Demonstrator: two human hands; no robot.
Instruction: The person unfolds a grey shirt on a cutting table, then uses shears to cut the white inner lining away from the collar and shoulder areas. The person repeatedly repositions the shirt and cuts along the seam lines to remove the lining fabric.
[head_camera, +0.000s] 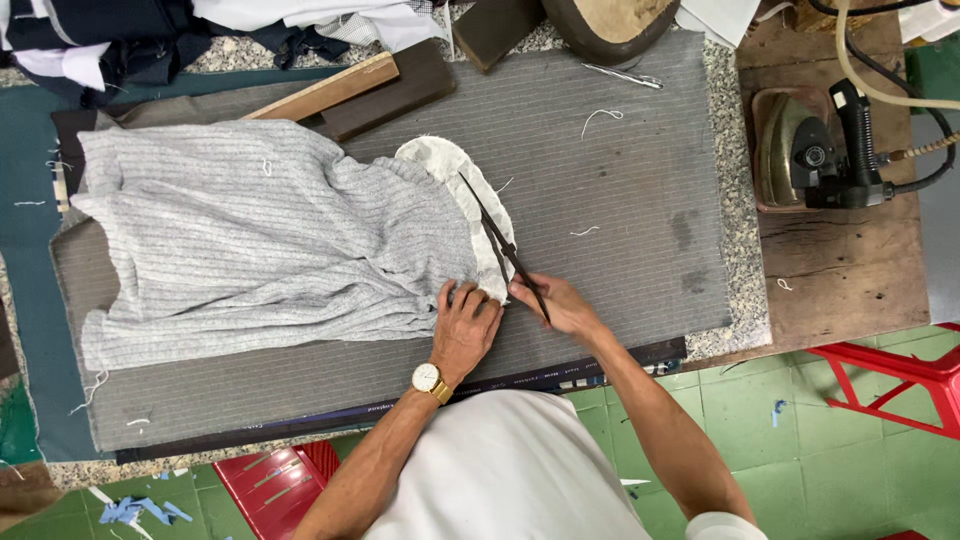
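Mid-frame, dark scissors (505, 245) are gripped in the right hand (553, 303); grey striped cloth (260, 240) is pressed flat under the left hand (465, 325), white lining (450, 165) half hidden.

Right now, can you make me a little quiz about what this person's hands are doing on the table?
1. True or false: the right hand holds the dark scissors.
2. What does the left hand press on? A) the iron B) the grey striped cloth C) the red stool
3. Fill in: the wristwatch sits on the ___ wrist.

Key: 1 true. 2 B, the grey striped cloth, beside the white padding. 3 left. The iron stands untouched on its wooden board.
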